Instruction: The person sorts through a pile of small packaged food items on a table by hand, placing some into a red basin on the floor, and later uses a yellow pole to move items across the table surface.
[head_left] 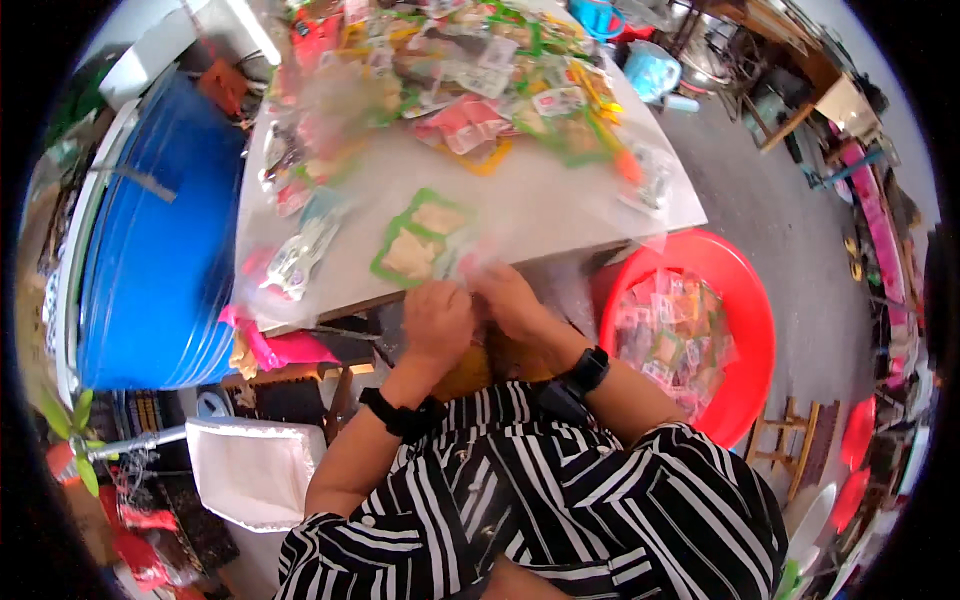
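Note:
At the table's near edge my left hand has its fingers closed on a thin plastic packet, clear with some pink. My right hand is closed on the same packet from the other side, slightly blurred. Just beyond them lie green-edged packs with pale contents, touching or very close to the held packet; I cannot tell whether they are joined. Left of these lies a bunched clear-and-white packet.
A pile of colourful packets covers the back of the white table. A red tub of packets stands right, a blue barrel left, with a white bin below it. Pink plastic hangs at the near-left corner.

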